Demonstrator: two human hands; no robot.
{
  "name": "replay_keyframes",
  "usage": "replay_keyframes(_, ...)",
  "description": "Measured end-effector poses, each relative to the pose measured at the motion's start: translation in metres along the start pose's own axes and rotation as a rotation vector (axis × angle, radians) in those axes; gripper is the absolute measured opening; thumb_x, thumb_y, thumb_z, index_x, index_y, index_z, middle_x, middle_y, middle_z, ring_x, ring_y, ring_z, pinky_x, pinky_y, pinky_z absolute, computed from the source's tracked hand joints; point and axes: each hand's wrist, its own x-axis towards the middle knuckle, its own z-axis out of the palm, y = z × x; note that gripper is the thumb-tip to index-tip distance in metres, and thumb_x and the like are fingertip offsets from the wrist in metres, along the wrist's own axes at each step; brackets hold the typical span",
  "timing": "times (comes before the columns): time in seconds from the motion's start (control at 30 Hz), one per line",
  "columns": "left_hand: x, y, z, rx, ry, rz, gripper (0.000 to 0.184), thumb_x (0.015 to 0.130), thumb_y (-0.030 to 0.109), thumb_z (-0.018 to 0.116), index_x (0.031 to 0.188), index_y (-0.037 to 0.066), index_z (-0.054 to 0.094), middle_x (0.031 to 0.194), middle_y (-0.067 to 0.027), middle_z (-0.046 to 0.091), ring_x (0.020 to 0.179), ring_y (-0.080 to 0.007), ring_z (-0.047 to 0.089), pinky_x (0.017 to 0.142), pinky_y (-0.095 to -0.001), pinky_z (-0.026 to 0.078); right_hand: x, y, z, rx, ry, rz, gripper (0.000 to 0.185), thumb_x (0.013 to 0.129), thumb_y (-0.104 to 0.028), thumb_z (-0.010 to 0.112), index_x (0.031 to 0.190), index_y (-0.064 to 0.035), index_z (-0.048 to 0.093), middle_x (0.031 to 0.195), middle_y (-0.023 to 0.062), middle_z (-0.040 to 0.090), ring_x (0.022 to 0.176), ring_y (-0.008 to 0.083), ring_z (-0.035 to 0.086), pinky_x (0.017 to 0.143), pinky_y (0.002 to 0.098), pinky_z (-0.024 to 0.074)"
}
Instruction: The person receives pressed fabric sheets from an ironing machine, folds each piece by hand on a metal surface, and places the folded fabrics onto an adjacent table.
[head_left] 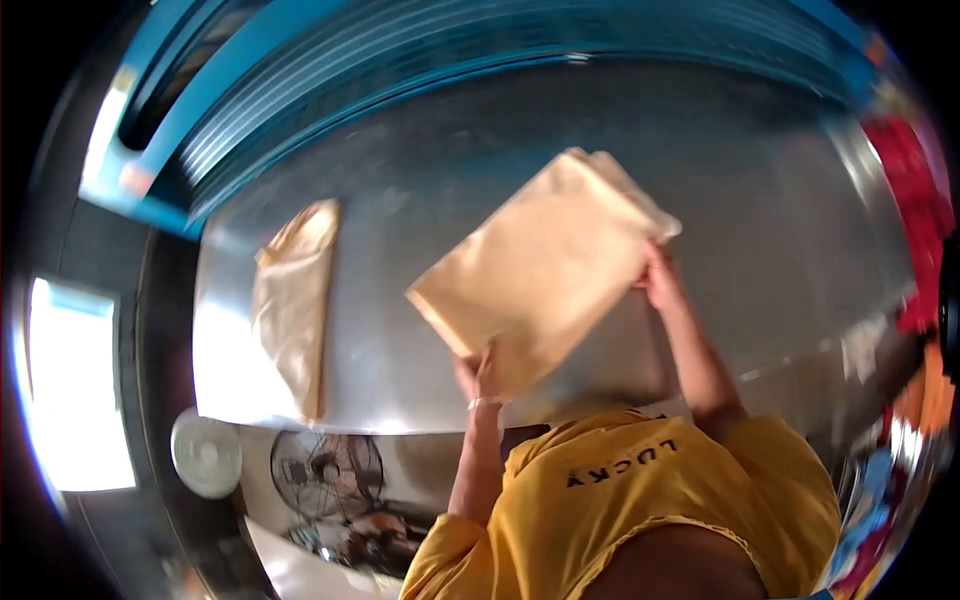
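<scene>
Evidently both hands are gripping the folded tan cloth (545,265), which lies slantwise over the metal table (790,230), its broad face turned up towards the wearer. The left hand (478,375) has the near lower edge: its thumb lies against the upper face while the other fingers go beneath, so the fabric sits pinched between them. The right hand (655,275) is closed on the right-hand edge, just below the far right corner, and most of the cloth stretches between the two hands and away beyond the fingertips to the far corner, where the layers part slightly. A second tan cloth (300,305) lies on the table to the left, well apart from either hand. The fingers under the cloth are hidden by it, and those of the right hand are blurred, so their exact placing cannot be told; nor can it be made out whether the cloth's underside touches the metal. Its bottom corner, near the yellow shirt (620,480), is smeared as well. The blue machine (500,95) behind the table is cut off above, and the red fabric (905,180) at the far right is too distorted to read clearly.
</scene>
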Motion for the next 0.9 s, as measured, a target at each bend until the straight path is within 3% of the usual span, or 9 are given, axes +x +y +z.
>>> replay_keyframes(0.1,0.003,0.02,-0.003,-0.113,-0.075,0.112,0.026,0.073,0.011,0.068,0.095,-0.002,0.059,0.086,-0.0067,0.062,0.075,-0.0151,0.057,0.066,-0.0272,0.047,0.035,-0.002,0.038,-0.061,0.046,-0.081,0.039,0.076,-0.025,0.066,0.108,-0.008,0.053,0.098,0.0074,0.062,0.081,0.0169,0.063,0.054,0.0285,0.0546)
replay_keyframes(0.27,0.007,0.104,-0.103,-0.318,-0.03,-0.007,0.026,0.072,0.012,0.065,0.094,0.0,0.061,0.085,-0.0056,0.062,0.072,-0.0136,0.058,0.065,-0.0259,0.047,0.012,-0.018,0.234,-0.442,-0.432,-0.31,0.032,0.078,-0.014,0.062,0.107,-0.0019,0.056,0.093,0.0044,0.06,0.081,0.0104,0.058,0.073,0.0238,0.0463)
replay_keyframes(0.47,0.016,0.162,-0.29,-0.42,0.403,0.416,0.023,0.07,0.0,0.065,0.092,-0.002,0.059,0.083,-0.0083,0.061,0.072,-0.0149,0.058,0.064,-0.0258,0.049,-0.029,0.024,0.471,-0.371,-0.753,-0.43,0.027,0.08,-0.02,0.062,0.1,-0.0019,0.058,0.086,0.0034,0.061,0.075,0.0103,0.058,0.067,0.0236,0.0472)
replay_keyframes(0.6,0.046,0.183,-0.363,-0.363,0.595,0.55,0.022,0.075,0.004,0.064,0.094,-0.003,0.058,0.081,-0.0077,0.061,0.065,-0.0146,0.058,0.058,-0.0234,0.049,-0.032,0.102,0.567,-0.312,-0.671,-0.197,0.022,0.08,-0.028,0.061,0.085,-0.0069,0.059,0.071,0.0017,0.06,0.057,0.0074,0.056,0.045,0.0209,0.044)
replay_keyframes(0.7,0.111,0.12,-0.434,-0.152,0.647,0.595,0.027,0.073,0.01,0.067,0.094,-0.004,0.059,0.087,-0.012,0.06,0.071,-0.0202,0.059,0.065,-0.0302,0.051,-0.005,0.169,0.594,-0.498,-0.678,-0.175,0.022,0.081,-0.028,0.057,0.085,-0.0067,0.055,0.065,0.0032,0.058,0.047,0.0087,0.053,0.039,0.0212,0.0413)
replay_keyframes(0.73,0.125,0.099,-0.461,0.491,0.714,0.425,0.045,0.071,0.018,0.07,0.106,-0.005,0.053,0.1,-0.0188,0.056,0.087,-0.0273,0.057,0.078,-0.0377,0.049,-0.001,0.186,0.594,-0.545,-0.663,-0.138,0.023,0.081,-0.029,0.056,0.085,-0.0061,0.053,0.063,0.0036,0.057,0.045,0.0091,0.052,0.037,0.0214,0.0405)
replay_keyframes(0.8,0.115,0.119,-0.425,0.681,0.937,0.163,0.07,0.067,0.025,0.074,0.121,-0.005,0.041,0.11,-0.0241,0.05,0.098,-0.0312,0.052,0.086,-0.0409,0.045,0.002,0.201,0.58,-0.793,-0.551,-0.02,0.027,0.084,-0.032,0.053,0.088,-0.0055,0.051,0.065,0.0052,0.058,0.046,0.0103,0.054,0.038,0.0224,0.0427)
replay_keyframes(0.83,0.129,0.097,-0.439,0.274,0.756,0.452,0.085,0.064,0.025,0.076,0.129,-0.004,0.029,0.112,-0.0245,0.049,0.097,-0.0312,0.052,0.084,-0.0391,0.045,0.011,0.215,0.566,-0.815,-0.566,0.034,0.028,0.085,-0.033,0.052,0.091,-0.0052,0.051,0.067,0.0064,0.058,0.047,0.0116,0.055,0.038,0.0233,0.0438)
replay_keyframes(0.9,0.122,0.12,-0.409,0.038,0.795,0.378,0.085,0.064,0.022,0.076,0.13,-0.003,0.028,0.113,-0.023,0.049,0.095,-0.0303,0.052,0.083,-0.0388,0.046,0.001,0.221,0.546,-0.675,-0.587,0.132,0.032,0.085,-0.036,0.053,0.092,-0.0045,0.051,0.07,0.0083,0.058,0.048,0.0125,0.056,0.039,0.0236,0.045)
